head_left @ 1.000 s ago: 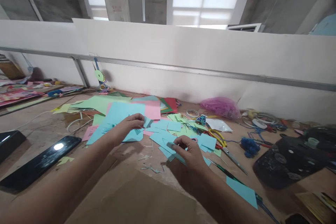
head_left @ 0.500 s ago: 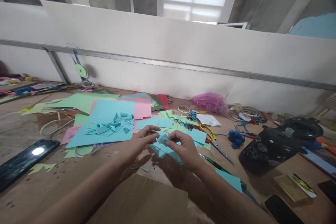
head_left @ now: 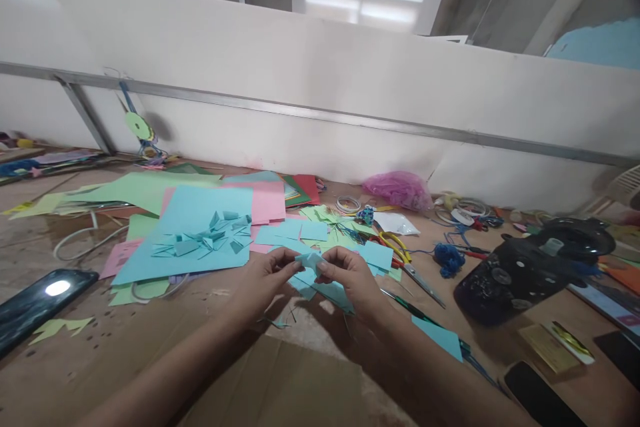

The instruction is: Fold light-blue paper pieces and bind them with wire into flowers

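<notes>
Between my two hands is a small folded piece of light blue paper [head_left: 309,260]. My left hand [head_left: 274,273] pinches its left side with thumb and fingertips. On the opposite side, my right hand [head_left: 349,277] grips it the same way. Below the hands lie cut light blue paper pieces [head_left: 333,295], partly covered by the fingers. To the left, a pile of folded blue paper pieces [head_left: 205,237] rests on a large light blue sheet [head_left: 145,257].
Scissors with yellow handles [head_left: 417,277] lie right of my hands, close to blue yarn [head_left: 449,259]. A black pot-like container [head_left: 505,280] stands farther right. A black phone [head_left: 40,303] is at the left, and cardboard [head_left: 280,383] lies in front.
My left hand has closed on the left side of the folded blue paper, which it was only near before. The view has shifted slightly.
</notes>
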Action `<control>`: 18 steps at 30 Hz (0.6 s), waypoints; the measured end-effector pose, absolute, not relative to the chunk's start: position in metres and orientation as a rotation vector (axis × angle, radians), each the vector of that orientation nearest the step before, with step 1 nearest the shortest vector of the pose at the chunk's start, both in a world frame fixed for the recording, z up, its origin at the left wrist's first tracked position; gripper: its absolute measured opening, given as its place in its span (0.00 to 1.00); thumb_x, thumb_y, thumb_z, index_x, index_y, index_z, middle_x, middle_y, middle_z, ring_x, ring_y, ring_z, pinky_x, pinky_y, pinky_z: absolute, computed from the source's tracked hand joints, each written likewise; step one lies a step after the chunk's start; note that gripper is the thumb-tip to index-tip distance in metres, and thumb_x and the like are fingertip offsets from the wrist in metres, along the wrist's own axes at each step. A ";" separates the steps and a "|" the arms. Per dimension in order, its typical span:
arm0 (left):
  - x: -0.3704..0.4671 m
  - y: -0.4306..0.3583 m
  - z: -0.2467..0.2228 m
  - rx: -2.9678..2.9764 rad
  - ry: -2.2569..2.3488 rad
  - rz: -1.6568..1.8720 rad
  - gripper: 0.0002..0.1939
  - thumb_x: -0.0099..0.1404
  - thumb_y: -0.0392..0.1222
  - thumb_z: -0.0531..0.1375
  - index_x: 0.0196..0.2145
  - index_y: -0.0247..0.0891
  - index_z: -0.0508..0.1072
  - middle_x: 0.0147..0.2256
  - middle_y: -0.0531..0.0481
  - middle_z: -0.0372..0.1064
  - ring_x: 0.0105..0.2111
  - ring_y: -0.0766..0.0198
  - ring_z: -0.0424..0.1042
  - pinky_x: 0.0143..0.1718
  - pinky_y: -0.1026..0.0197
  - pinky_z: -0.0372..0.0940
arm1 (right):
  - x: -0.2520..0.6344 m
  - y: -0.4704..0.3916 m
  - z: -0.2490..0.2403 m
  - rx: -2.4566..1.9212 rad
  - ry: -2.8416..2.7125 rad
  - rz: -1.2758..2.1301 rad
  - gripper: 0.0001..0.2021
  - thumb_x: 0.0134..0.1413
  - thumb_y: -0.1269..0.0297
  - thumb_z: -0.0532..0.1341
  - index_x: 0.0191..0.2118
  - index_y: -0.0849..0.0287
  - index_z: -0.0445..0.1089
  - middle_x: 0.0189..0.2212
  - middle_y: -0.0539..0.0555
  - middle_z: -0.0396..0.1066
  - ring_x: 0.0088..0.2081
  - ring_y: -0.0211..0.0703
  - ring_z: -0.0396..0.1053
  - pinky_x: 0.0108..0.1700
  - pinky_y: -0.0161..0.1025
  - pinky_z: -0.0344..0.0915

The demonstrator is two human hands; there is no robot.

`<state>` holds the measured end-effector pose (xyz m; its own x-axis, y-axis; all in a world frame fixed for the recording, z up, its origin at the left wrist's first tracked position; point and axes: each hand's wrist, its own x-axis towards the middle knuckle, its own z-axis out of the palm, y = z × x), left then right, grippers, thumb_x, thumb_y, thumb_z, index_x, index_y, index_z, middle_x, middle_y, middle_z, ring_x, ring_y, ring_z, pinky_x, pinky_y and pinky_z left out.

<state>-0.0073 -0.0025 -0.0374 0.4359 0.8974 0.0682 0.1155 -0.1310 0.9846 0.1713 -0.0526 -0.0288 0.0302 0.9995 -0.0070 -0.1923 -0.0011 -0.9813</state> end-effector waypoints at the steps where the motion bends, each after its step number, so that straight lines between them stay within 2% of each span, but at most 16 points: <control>1: -0.009 -0.002 -0.038 1.573 0.934 0.871 0.13 0.61 0.51 0.60 0.35 0.39 0.74 0.35 0.49 0.74 0.38 0.57 0.71 0.39 0.59 0.64 | 0.173 -0.052 -0.028 -1.109 -1.070 1.244 0.14 0.42 0.55 0.69 0.27 0.58 0.68 0.23 0.49 0.68 0.26 0.39 0.68 0.32 0.38 0.66; 5: -0.009 -0.003 -0.038 1.541 0.954 0.854 0.12 0.60 0.51 0.61 0.34 0.39 0.74 0.32 0.50 0.73 0.36 0.58 0.71 0.38 0.60 0.63 | 0.177 -0.051 -0.027 -1.155 -1.211 1.041 0.12 0.46 0.56 0.67 0.30 0.59 0.68 0.23 0.49 0.68 0.27 0.40 0.67 0.32 0.37 0.65; 11: -0.003 -0.012 -0.037 1.343 0.940 0.791 0.13 0.57 0.50 0.64 0.32 0.37 0.74 0.30 0.49 0.73 0.33 0.60 0.71 0.35 0.61 0.63 | 0.173 -0.059 -0.023 -1.221 -1.386 0.681 0.01 0.50 0.68 0.63 0.31 0.58 0.72 0.27 0.50 0.70 0.30 0.39 0.66 0.34 0.36 0.63; 14: -0.002 -0.015 -0.036 1.283 0.944 0.769 0.13 0.56 0.50 0.65 0.31 0.37 0.74 0.29 0.49 0.73 0.32 0.61 0.71 0.32 0.63 0.62 | 0.171 -0.063 -0.022 -1.213 -1.465 0.582 0.03 0.51 0.69 0.62 0.32 0.57 0.73 0.30 0.51 0.71 0.33 0.41 0.68 0.37 0.37 0.64; 18: -0.002 -0.016 -0.033 1.276 0.964 0.770 0.13 0.55 0.50 0.65 0.30 0.37 0.74 0.28 0.49 0.73 0.30 0.62 0.71 0.31 0.64 0.62 | 0.170 -0.064 -0.019 -1.223 -1.460 0.667 0.05 0.51 0.68 0.63 0.34 0.56 0.76 0.30 0.52 0.73 0.32 0.41 0.68 0.35 0.37 0.66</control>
